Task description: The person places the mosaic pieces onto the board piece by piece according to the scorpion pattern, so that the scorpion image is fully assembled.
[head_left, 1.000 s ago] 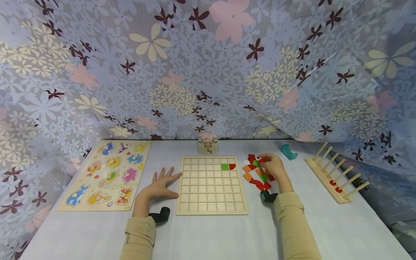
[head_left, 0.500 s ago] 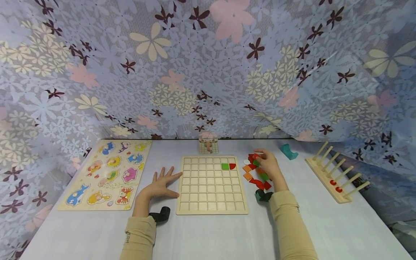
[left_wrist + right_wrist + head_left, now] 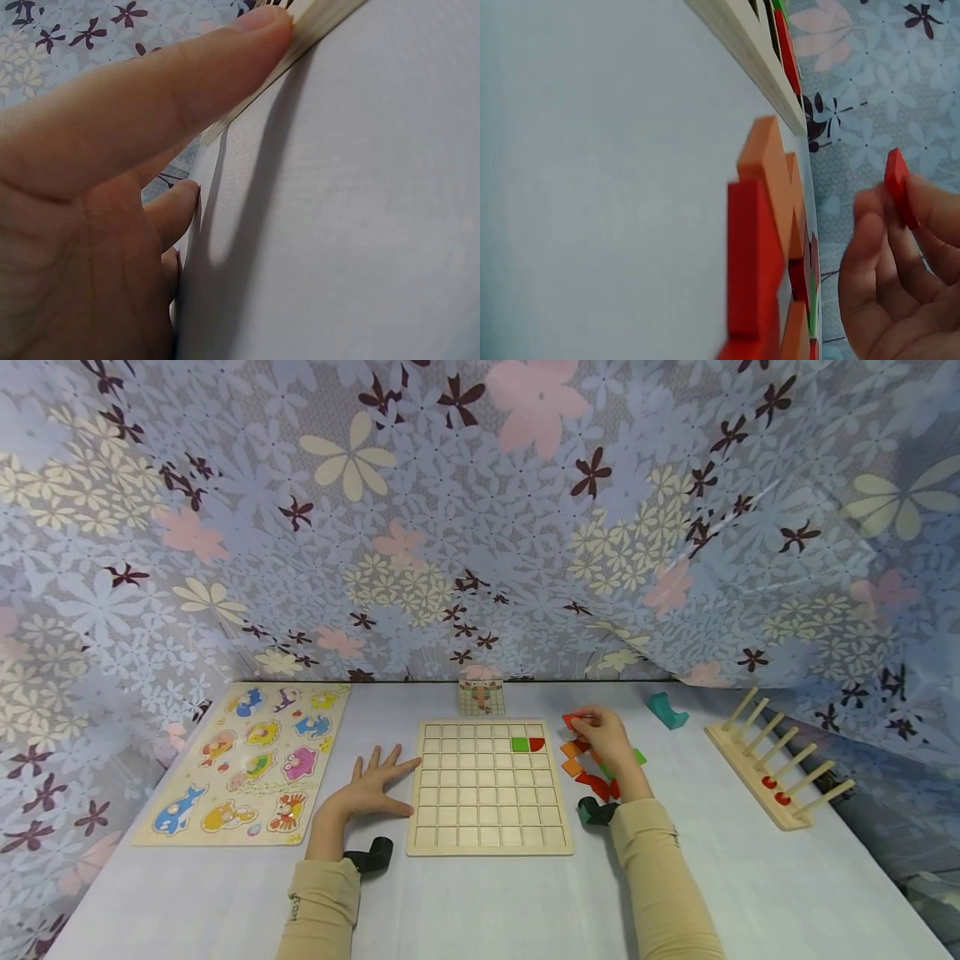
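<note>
My right hand pinches a flat red piece between thumb and fingers, raised above the table. Below it lies a loose group of red, green and orange pieces, among them an orange square, partly covered by the hand. A wooden grid board lies in the middle; a green square and a red quarter-round piece sit side by side near its upper right. My left hand spreads its fingers at the board's left edge. In the left wrist view, the thumb lies against that wooden edge.
A small pattern card stands behind the board. On the left lies a sea-animal puzzle. A teal curved block and a pegged wooden stand with red beads are at the right. Flowered cloth hangs behind.
My right hand has picked up a red piece from the group and moved left with it, toward the board. A green piece now shows to the right of its wrist. The left hand stays put.
</note>
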A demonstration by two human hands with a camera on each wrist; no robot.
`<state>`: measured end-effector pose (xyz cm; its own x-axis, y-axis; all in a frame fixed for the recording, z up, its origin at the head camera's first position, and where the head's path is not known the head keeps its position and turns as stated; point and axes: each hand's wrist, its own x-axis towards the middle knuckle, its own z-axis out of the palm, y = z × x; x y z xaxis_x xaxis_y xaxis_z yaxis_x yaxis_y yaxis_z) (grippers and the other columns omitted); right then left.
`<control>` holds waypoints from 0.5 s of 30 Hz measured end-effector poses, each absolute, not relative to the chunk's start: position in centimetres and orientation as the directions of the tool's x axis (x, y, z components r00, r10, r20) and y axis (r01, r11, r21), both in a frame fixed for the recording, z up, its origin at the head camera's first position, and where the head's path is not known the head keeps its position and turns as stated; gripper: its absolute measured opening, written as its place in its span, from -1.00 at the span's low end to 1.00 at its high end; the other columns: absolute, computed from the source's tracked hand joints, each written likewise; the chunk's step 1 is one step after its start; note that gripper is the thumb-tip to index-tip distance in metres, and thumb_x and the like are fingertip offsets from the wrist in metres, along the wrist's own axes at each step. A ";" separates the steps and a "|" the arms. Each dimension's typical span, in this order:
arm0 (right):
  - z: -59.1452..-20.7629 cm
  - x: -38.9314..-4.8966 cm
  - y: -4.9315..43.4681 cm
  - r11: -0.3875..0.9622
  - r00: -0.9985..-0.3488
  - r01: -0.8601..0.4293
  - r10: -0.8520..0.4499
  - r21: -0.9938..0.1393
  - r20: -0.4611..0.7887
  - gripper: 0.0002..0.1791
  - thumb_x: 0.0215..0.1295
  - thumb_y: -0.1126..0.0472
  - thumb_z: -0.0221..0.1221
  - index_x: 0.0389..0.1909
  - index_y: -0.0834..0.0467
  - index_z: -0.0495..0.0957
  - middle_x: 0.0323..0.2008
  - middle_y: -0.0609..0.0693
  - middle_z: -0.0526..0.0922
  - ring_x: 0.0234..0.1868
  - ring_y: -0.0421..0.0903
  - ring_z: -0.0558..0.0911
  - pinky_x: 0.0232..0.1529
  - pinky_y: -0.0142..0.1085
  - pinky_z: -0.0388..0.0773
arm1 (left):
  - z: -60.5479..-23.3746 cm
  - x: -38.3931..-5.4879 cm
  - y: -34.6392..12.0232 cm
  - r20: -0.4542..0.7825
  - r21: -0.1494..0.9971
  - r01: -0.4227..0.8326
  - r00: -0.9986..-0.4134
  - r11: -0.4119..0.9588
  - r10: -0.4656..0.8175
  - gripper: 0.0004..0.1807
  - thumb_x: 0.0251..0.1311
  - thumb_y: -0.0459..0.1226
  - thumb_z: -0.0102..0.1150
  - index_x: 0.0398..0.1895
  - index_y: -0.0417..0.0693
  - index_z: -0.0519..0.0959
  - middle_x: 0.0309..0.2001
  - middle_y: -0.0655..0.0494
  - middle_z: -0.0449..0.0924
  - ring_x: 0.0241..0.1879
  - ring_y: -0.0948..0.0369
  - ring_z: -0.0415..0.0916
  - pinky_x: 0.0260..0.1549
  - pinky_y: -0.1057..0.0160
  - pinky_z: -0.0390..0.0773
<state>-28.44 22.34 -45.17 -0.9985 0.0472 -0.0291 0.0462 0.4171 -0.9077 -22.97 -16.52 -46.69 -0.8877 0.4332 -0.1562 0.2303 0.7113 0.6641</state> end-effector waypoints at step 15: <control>-45.1 -29.0 20.8 0.434 -0.999 0.048 0.017 -0.900 -0.045 -0.61 0.29 0.33 0.05 0.13 0.31 0.34 -0.20 0.23 0.49 -0.35 0.06 0.60 -0.45 -0.33 0.55 | -46.6 -22.9 -16.5 -0.154 0.666 0.238 -0.884 0.707 0.442 -0.06 -0.18 -0.12 0.41 0.36 -0.08 0.21 0.43 -0.27 -0.24 0.37 -0.27 -0.55 0.22 -0.26 -0.60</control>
